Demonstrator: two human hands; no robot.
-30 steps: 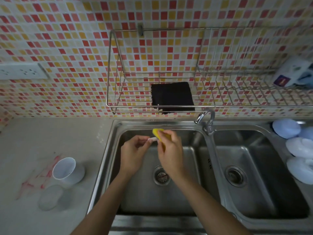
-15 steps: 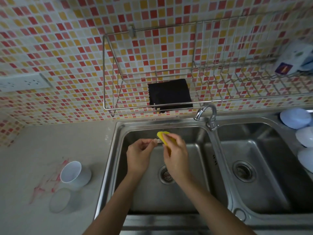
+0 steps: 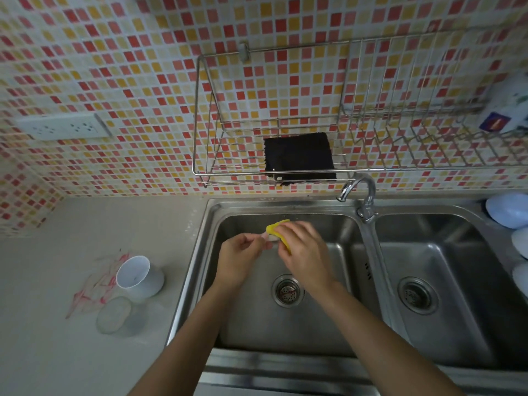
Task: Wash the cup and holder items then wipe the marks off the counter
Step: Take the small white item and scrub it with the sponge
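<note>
A wall of small red, orange and cream mosaic tiles (image 3: 143,67) fills the upper half of the frame. Below it, a pale grey stone counter (image 3: 57,352) takes the lower left and a stainless steel double sink (image 3: 368,270) the lower right. A wire dish rack (image 3: 414,167) hangs on the tiles at upper right, with a folded black cloth (image 3: 298,158) lying in its left part. On the counter at left centre, a white plastic cup (image 3: 137,277) stands tilted beside smeared red marks (image 3: 94,287), and a clear round holder piece (image 3: 113,314) lies just below the cup. Over the left basin, the left hand (image 3: 241,260) pinches a small pale item (image 3: 270,238) (too small to identify) between fingertips. The right hand (image 3: 304,251) is curled around a yellow sponge (image 3: 278,231) that touches that item.
</note>
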